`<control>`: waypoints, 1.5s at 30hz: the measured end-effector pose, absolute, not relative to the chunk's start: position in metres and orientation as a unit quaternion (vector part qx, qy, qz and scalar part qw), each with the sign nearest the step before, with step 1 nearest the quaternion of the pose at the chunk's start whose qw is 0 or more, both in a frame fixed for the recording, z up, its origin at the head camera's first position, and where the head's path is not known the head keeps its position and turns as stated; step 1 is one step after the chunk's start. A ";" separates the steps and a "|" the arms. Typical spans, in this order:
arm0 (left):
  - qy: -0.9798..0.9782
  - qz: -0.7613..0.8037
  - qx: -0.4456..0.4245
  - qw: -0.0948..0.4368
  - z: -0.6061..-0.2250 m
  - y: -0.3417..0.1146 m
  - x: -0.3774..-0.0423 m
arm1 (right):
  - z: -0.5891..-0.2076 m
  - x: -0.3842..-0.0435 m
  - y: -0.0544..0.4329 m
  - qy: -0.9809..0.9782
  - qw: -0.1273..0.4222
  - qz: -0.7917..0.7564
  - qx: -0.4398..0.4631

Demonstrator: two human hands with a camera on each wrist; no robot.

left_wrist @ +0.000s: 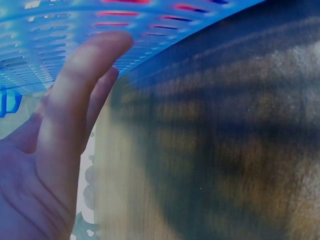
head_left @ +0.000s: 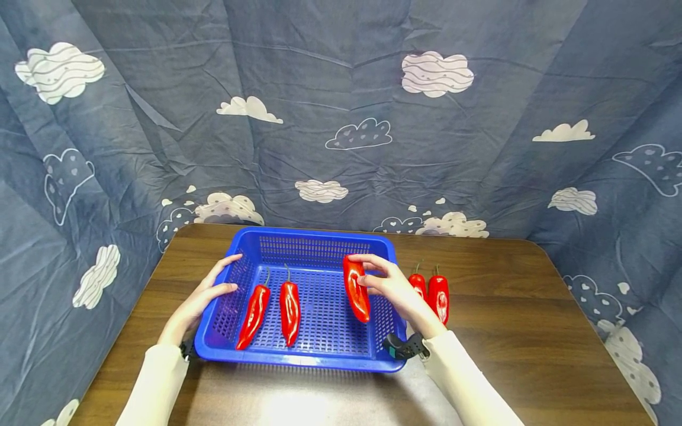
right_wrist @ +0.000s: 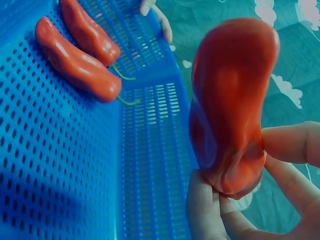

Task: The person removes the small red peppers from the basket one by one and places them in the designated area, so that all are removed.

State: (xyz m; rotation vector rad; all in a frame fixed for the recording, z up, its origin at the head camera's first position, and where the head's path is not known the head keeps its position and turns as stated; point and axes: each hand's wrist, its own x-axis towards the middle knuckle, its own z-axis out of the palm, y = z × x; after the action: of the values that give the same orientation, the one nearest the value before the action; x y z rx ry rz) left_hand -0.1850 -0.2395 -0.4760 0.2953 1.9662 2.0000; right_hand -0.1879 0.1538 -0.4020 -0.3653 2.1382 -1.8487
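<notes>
My right hand [head_left: 391, 284] pinches a red pepper [head_left: 356, 290] by its upper part, over the right side of a blue plastic basket [head_left: 298, 362]. In the right wrist view the thumb and fingertips press around one end of this pepper [right_wrist: 230, 105]. Two more red peppers, a left one [head_left: 254, 313] and a right one [head_left: 290, 313], lie on the basket floor with their green stems pointing away. At the basket's left wall, my left hand [head_left: 199, 302] rests with fingers spread over the rim; the left wrist view shows its fingers [left_wrist: 67, 100] extended beside the slotted wall.
Right of the basket, two red peppers lie on the wooden table [head_left: 495, 331]: one [head_left: 439, 296] in plain sight, the other [head_left: 418, 284] partly behind my right hand. A dark cloud-patterned cloth [head_left: 309, 89] hangs behind the table.
</notes>
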 end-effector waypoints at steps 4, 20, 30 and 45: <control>0.687 0.701 0.103 0.160 -0.476 -0.240 -0.185 | -0.401 -0.186 0.160 0.744 0.144 -0.640 -0.129; 0.695 0.694 0.105 0.154 -0.476 -0.239 -0.184 | -0.399 -0.183 0.185 0.752 0.124 -0.637 -0.116; 0.694 0.696 0.103 0.153 -0.476 -0.239 -0.184 | -0.403 -0.183 0.202 0.750 0.117 -0.643 -0.102; 0.692 0.698 0.102 0.153 -0.476 -0.239 -0.184 | -0.411 -0.180 0.224 0.750 0.099 -0.648 -0.086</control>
State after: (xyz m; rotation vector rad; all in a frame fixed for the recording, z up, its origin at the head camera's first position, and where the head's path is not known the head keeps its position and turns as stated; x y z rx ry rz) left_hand -0.1839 -0.2387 -0.4763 0.2926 1.9836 2.0026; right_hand -0.1796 0.2238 -0.4112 -0.2541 2.2183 -1.9178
